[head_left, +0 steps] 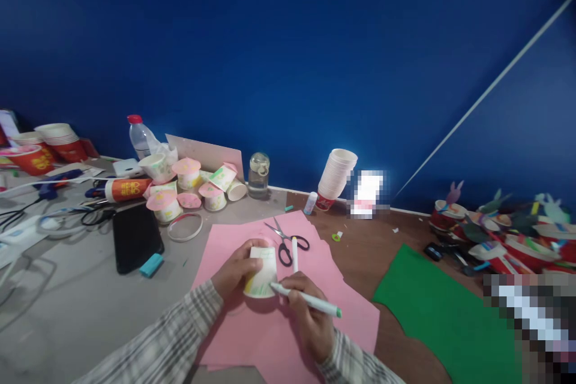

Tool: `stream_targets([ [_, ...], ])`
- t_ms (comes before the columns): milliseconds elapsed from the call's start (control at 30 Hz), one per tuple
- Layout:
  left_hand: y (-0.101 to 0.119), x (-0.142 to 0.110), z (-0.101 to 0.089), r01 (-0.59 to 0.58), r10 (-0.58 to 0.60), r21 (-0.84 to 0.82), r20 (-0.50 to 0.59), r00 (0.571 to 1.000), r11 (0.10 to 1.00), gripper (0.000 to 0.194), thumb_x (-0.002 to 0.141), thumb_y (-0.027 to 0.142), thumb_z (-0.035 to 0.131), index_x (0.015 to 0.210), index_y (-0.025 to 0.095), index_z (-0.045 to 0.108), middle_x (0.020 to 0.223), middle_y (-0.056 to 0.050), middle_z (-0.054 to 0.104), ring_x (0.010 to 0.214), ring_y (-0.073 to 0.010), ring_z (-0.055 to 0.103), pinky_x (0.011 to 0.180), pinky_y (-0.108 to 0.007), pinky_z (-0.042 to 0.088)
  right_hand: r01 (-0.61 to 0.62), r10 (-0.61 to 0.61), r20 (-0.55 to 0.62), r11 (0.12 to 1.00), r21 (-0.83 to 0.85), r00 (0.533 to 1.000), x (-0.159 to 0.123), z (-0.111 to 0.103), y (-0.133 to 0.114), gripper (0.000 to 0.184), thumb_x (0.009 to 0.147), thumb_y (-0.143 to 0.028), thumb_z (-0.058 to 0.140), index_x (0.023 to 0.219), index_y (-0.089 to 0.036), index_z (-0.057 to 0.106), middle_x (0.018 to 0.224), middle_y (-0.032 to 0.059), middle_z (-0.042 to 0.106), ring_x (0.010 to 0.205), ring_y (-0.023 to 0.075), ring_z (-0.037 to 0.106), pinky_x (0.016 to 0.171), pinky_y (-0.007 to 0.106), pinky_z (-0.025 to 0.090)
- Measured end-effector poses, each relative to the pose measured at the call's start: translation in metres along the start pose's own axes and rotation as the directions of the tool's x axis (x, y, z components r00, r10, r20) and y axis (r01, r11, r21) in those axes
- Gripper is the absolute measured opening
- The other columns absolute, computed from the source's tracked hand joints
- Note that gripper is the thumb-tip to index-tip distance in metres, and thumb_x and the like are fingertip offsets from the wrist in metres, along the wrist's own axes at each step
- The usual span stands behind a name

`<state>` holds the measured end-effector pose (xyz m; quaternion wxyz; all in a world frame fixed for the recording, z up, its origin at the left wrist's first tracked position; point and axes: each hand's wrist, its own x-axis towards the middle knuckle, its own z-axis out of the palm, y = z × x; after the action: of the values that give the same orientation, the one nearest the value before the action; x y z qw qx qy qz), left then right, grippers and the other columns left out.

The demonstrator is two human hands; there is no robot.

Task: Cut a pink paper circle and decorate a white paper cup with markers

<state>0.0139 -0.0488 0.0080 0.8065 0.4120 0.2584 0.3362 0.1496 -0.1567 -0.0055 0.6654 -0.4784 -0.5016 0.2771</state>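
My left hand (pixel 237 271) is closed round a white paper cup (pixel 262 270), thumb on its near side. Yellow and green strokes mark the cup near its wider end, which points toward me. In my right hand (pixel 309 312) is a white marker (pixel 310 299) with a green end, its tip at the cup's side. Both hands are over pink paper (pixel 252 336). Just beyond them on that paper lie scissors (pixel 288 241) with black handles, open-bladed, and another white marker (pixel 294 255) with a yellow end.
Decorated paper cups (pixel 213 198) cluster at back left, near a black phone (pixel 137 237) and a glass jar (pixel 258 175). A leaning cup stack (pixel 336 174) and a glue stick (pixel 310 203) stand behind the paper. Green felt-like sheet (pixel 445 312) lies right, below red cup crafts (pixel 526 252).
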Motion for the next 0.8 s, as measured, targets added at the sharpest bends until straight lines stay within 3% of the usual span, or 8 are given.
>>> stream_targets([
  [100,0.000,0.000,0.000,0.003,-0.003,0.006,0.001,1.000,1.000,0.038,0.049,0.020,0.072,0.084,0.022,0.057,0.061,0.004,0.058,0.051,-0.0168,0.053,0.045,-0.025,0.042,-0.052,0.065,-0.126,0.993,0.105,0.990,0.002,-0.001,0.003,0.025,0.079,-0.037,0.050,0.075,-0.020,0.068,0.054,0.0003,0.057,0.044,0.0177,0.052,0.036,0.024,0.043],
  [200,0.001,-0.001,0.000,0.018,-0.018,0.010,0.022,1.000,1.000,0.037,0.050,0.020,0.070,0.085,0.023,0.056,0.059,0.004,0.058,0.050,-0.0172,0.053,0.044,-0.026,0.042,-0.055,0.078,-0.160,0.988,0.145,0.984,0.003,-0.002,0.004,0.031,0.078,-0.044,0.050,0.074,-0.019,0.069,0.049,-0.0005,0.057,0.040,0.0167,0.050,0.034,0.023,0.042],
  [367,0.001,-0.001,-0.001,0.018,-0.018,-0.003,0.032,0.999,1.000,0.038,0.052,0.020,0.069,0.087,0.023,0.055,0.060,0.004,0.059,0.052,-0.0185,0.055,0.046,-0.027,0.044,-0.074,0.085,-0.066,0.985,0.158,0.994,0.002,0.000,0.002,0.027,0.078,-0.039,0.052,0.079,-0.018,0.070,0.053,0.0024,0.062,0.042,0.0187,0.054,0.034,0.025,0.044],
  [600,-0.002,0.001,-0.005,0.013,-0.013,-0.022,0.038,0.999,1.000,0.040,0.052,0.019,0.069,0.089,0.024,0.055,0.061,0.003,0.060,0.054,-0.0196,0.056,0.047,-0.027,0.044,0.011,-0.014,0.041,0.996,0.088,0.999,0.003,-0.002,-0.010,0.020,0.076,-0.029,0.057,0.081,-0.018,0.072,0.064,0.0057,0.064,0.048,0.0204,0.059,0.043,0.028,0.048],
  [800,0.000,0.001,-0.003,0.015,-0.014,-0.018,0.020,1.000,1.000,0.042,0.050,0.018,0.069,0.089,0.022,0.056,0.062,0.003,0.061,0.053,-0.0179,0.055,0.046,-0.026,0.043,0.018,-0.020,0.024,0.998,0.059,1.000,0.002,-0.003,-0.008,0.019,0.078,-0.026,0.053,0.080,-0.018,0.071,0.065,0.0048,0.063,0.050,0.0203,0.058,0.045,0.029,0.048],
])
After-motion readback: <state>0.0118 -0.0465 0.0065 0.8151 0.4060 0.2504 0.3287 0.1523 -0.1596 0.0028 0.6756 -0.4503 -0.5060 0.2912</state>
